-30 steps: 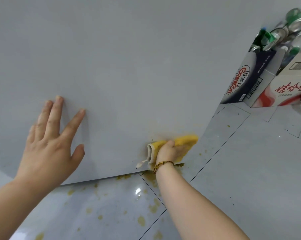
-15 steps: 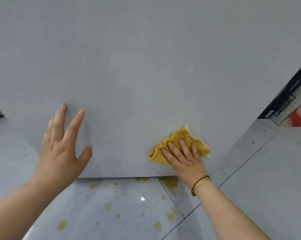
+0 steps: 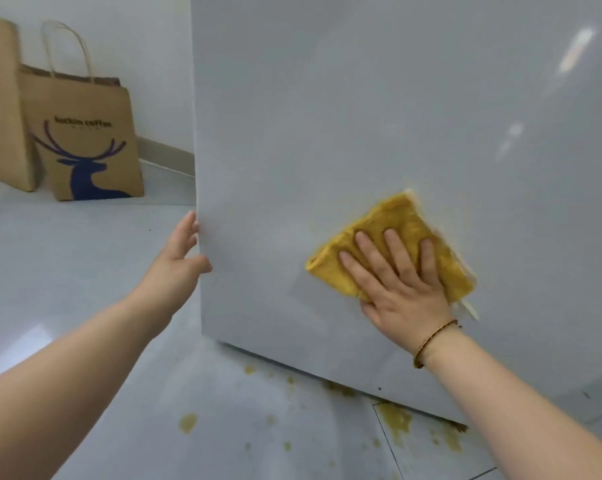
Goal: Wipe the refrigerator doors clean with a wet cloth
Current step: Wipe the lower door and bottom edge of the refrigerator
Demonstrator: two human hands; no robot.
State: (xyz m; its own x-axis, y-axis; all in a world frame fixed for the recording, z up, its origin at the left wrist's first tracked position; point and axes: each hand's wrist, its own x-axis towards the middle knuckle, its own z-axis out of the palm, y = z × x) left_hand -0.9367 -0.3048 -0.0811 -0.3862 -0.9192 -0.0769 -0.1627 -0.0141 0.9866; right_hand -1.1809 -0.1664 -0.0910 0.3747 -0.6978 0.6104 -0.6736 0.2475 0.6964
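The grey refrigerator door (image 3: 379, 109) fills most of the view, its left edge running down the middle left. A folded yellow cloth (image 3: 396, 223) lies flat against the lower part of the door. My right hand (image 3: 401, 289) presses on the cloth with straight, spread fingers. Faint yellowish smears show on the door just right of the cloth. My left hand (image 3: 180, 261) holds the door's left edge, thumb on the front face and fingers reaching round behind the edge.
Two brown paper bags (image 3: 85, 136) stand on the floor at the far left against the white wall. Yellow-brown spill spots (image 3: 394, 419) dot the grey tiled floor below the door's bottom edge.
My left hand left the door's face and took hold of its left edge. My right hand slid the cloth up and to the right. The view swung left; the boxes are gone, the bags appeared.
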